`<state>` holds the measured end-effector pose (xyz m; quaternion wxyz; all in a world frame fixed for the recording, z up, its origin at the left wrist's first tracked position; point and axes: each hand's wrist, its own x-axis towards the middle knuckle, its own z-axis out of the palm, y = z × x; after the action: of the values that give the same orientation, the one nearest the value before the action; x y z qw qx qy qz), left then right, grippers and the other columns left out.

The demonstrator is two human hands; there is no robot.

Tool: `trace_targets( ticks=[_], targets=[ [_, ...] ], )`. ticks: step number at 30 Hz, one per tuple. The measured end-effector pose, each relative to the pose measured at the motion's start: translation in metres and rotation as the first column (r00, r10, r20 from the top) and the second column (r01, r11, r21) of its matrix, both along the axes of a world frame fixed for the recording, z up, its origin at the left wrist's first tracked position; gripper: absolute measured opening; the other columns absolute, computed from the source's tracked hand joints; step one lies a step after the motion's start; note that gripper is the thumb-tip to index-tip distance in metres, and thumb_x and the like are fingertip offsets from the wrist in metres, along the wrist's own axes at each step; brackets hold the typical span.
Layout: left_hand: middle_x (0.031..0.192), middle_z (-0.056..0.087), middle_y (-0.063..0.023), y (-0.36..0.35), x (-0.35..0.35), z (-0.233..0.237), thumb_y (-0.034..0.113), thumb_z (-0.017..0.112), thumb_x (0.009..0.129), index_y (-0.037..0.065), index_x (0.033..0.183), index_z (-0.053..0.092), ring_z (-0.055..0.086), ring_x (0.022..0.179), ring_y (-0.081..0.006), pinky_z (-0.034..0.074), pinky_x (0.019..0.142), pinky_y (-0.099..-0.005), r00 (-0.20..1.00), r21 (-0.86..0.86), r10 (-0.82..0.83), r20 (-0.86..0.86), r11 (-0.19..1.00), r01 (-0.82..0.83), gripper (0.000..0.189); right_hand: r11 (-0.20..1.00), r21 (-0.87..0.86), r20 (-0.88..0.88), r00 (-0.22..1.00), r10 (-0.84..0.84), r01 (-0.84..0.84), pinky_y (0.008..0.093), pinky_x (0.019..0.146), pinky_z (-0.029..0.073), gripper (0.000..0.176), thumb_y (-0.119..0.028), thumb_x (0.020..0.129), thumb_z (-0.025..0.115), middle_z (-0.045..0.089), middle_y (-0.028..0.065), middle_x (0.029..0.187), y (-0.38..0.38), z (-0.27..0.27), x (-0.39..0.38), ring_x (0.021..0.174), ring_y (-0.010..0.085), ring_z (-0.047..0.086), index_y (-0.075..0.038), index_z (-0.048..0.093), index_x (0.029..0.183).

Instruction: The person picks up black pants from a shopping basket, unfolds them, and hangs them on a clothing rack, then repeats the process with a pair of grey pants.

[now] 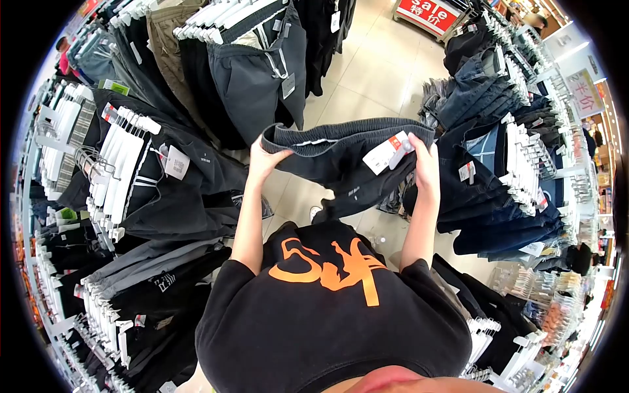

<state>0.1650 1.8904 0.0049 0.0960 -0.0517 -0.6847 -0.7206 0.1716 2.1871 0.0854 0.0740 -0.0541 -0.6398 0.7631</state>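
Black trousers (341, 164) with an elastic waistband are stretched out between my two hands, in front of my black shirt. My left hand (264, 157) grips one end of the waistband, thumb in front and fingers mostly hidden behind the cloth. At the other end, my right hand (424, 164) is closed on the waistband, with its thumb near the white and red tag (386, 154). The legs of the trousers hang down toward the floor, partly folded.
Racks of dark trousers on white hangers (121, 173) stand on the left. More jeans (485, 85) hang on the right. Grey trousers (255, 78) hang ahead, beside the tiled aisle (367, 72). A red sale sign (427, 14) is at the top. A person (64, 57) is far left.
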Motion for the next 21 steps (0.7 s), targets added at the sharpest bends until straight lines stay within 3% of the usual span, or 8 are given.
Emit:
trace_targets(
  ticks=[4,9,14,21],
  targets=[
    [0.078,0.056,-0.0024,-0.005,0.004,0.034,-0.001,0.069,0.053,-0.002,0.087,0.050,0.052,0.072,-0.0084,0.041,0.067,-0.0213,0.987,-0.191,0.151,-0.061,0.968,-0.160,0.038,0.996,0.053,-0.004,0.998,0.070,-0.070,0.0213,0.065,0.037,0.017,-0.014,0.073,0.053,0.055,0.0021,0.076,0.004,-0.016,-0.037,0.070,0.0092,0.048,0.000,0.055,0.081],
    [0.075,0.056,-0.0017,-0.018,0.025,0.055,-0.002,0.067,0.056,0.000,0.081,0.053,0.051,0.068,-0.0072,0.041,0.065,-0.0202,0.972,-0.035,0.223,-0.073,0.973,-0.226,0.029,0.971,0.021,0.005,0.971,0.240,-0.240,0.0213,0.067,0.037,0.018,-0.014,0.073,0.052,0.056,0.0026,0.079,-0.010,-0.016,-0.065,0.073,0.0092,0.049,0.000,0.055,0.082],
    [0.074,0.057,-0.0017,-0.030,0.070,0.051,0.002,0.066,0.058,-0.001,0.080,0.054,0.051,0.067,-0.0073,0.041,0.064,-0.0201,0.908,-0.079,0.419,-0.029,0.904,-0.420,0.026,0.930,0.066,0.030,0.933,0.360,-0.361,0.0226,0.070,0.038,0.020,-0.015,0.073,0.053,0.056,0.0039,0.081,-0.047,-0.020,-0.070,0.075,0.0106,0.050,0.001,0.054,0.086],
    [0.072,0.057,-0.0005,-0.052,0.138,0.036,0.002,0.065,0.060,-0.001,0.078,0.055,0.050,0.065,-0.0056,0.040,0.063,-0.0187,0.819,-0.089,0.572,0.047,0.819,-0.567,0.021,0.804,0.054,0.093,0.805,0.587,-0.592,0.0222,0.068,0.039,0.019,-0.015,0.073,0.052,0.056,0.0045,0.079,-0.100,-0.030,-0.058,0.073,0.0103,0.050,0.001,0.054,0.084]
  ],
)
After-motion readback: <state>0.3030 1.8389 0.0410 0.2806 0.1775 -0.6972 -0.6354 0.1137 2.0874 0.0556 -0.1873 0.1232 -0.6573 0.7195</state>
